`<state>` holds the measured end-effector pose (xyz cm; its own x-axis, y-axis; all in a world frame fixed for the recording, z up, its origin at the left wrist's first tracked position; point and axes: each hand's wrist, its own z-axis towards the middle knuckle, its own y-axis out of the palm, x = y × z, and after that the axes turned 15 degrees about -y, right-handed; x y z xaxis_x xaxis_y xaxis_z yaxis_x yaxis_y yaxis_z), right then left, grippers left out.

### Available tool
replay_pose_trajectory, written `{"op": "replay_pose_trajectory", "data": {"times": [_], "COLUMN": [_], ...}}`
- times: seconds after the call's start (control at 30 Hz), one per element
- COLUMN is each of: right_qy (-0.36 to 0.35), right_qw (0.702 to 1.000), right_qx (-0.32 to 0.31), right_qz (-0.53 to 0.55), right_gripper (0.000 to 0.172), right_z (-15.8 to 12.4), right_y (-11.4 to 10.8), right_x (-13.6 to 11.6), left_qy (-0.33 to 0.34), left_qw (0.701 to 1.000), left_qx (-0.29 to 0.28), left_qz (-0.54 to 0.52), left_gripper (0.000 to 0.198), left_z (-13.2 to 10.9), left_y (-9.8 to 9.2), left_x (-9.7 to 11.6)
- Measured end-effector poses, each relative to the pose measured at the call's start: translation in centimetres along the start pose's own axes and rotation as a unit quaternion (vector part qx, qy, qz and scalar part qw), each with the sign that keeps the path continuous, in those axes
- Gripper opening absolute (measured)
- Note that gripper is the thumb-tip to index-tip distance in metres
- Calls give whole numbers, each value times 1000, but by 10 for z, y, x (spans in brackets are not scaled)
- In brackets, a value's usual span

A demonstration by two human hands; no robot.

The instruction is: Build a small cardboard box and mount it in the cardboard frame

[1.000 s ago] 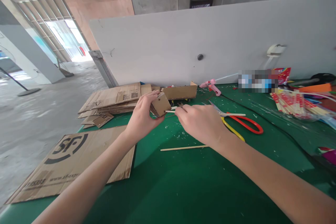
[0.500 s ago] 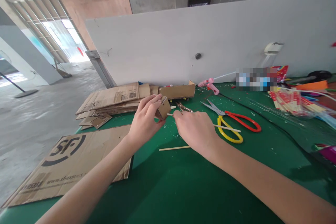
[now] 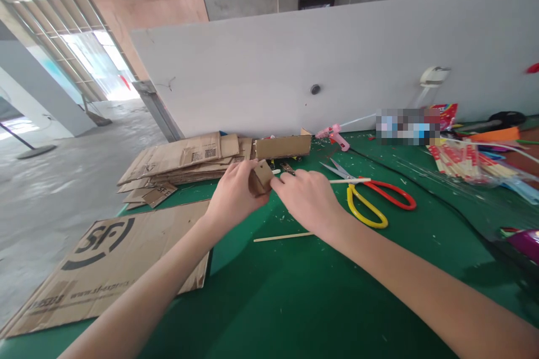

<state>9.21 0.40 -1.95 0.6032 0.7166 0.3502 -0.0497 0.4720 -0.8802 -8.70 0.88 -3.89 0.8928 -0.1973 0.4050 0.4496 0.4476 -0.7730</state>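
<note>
A small folded cardboard piece (image 3: 263, 174) with a dark hole near its top is gripped in my left hand (image 3: 233, 193). Close against its right side, my right hand (image 3: 309, 199) is closed around a thin wooden stick (image 3: 351, 181), whose rear end juts out to the right over the scissors. The stick's front tip is hidden by my fingers, so I cannot tell whether it enters the cardboard. A second wooden stick (image 3: 282, 236) lies on the green table below, partly covered by my right wrist. Scissors (image 3: 366, 190) with red and yellow handles lie open to the right.
Stacked cardboard (image 3: 177, 158) and a large flat cardboard sheet (image 3: 122, 269) lie on the left. A long cardboard box (image 3: 283, 147) and a pink glue gun (image 3: 334, 136) are at the back, its black cord running right. Bagged sticks (image 3: 457, 162) lie far right on the green table (image 3: 269, 303).
My right hand has shifted slightly up and left toward the cardboard piece, and the held stick's rear end has risen to nearly level. The cardboard piece has turned a little in my left hand.
</note>
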Motion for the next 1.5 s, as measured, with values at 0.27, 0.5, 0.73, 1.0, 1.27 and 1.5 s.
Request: {"op": "replay_pose_trajectory", "data": {"times": [0.27, 0.5, 0.73, 1.0, 1.27, 1.5], "right_qy": [-29, 11, 35, 29, 29, 36], "right_qw": [998, 999, 989, 994, 994, 996], "right_qx": [-29, 1, 97, 107, 101, 60], "right_qz": [-38, 39, 108, 19, -17, -49], "right_gripper": [22, 27, 28, 24, 19, 25], "right_z": [-6, -11, -5, -6, -7, -8], "right_y": [-14, -22, -26, -24, -24, -25], "right_x": [18, 38, 17, 10, 6, 0], "left_qy": [-32, -243, -350, -354, -374, -344], "left_qw": [998, 825, 545, 513, 496, 547], "left_qx": [-44, -96, -233, -269, -278, -267], "left_qz": [-11, -501, -726, -734, -733, -715], "left_gripper": [55, 42, 49, 55, 56, 53], "left_z": [16, 24, 19, 8, 6, 5], "left_y": [-8, -14, -23, -18, -15, -6], "left_x": [-22, -37, -14, 2, 6, 5]}}
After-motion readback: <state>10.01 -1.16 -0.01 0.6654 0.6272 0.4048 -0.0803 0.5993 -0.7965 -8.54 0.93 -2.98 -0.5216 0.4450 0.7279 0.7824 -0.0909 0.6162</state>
